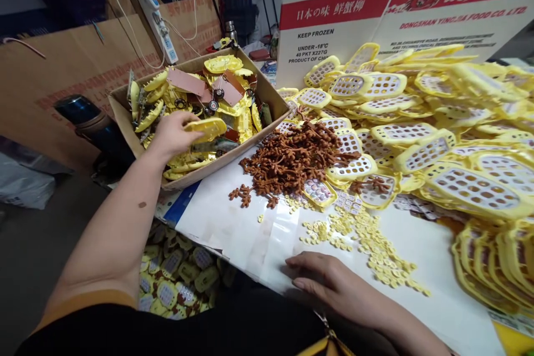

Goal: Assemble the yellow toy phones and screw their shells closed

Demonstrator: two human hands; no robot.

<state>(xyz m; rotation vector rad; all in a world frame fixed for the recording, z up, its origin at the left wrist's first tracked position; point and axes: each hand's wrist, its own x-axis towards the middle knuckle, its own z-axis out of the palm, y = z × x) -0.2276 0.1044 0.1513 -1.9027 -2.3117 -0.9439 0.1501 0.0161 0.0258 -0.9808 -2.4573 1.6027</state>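
My left hand (172, 134) reaches over a cardboard box (271, 129) and grips a yellow plastic shell (207, 129) by its near end. Around it in the box lie more yellow shells, reddish-brown boards (186, 82) and small round black parts with wires. My right hand (325, 281) rests on the white tabletop (246, 239) near its front edge, fingers stretched out and holding nothing. Just beyond those fingers are scattered small pale-yellow ring-like pieces (384, 250). A heap of brown rubbery pieces (287, 158) lies between the box and the yellow panels.
Yellow panels with holes (421, 133) are piled across the right, with a stacked row (492, 267) at front right. A white carton (337, 22) stands behind. Left of the box is a dark flask (89, 122); a power strip (161, 30) hangs above. More panels (175, 278) lie below the table.
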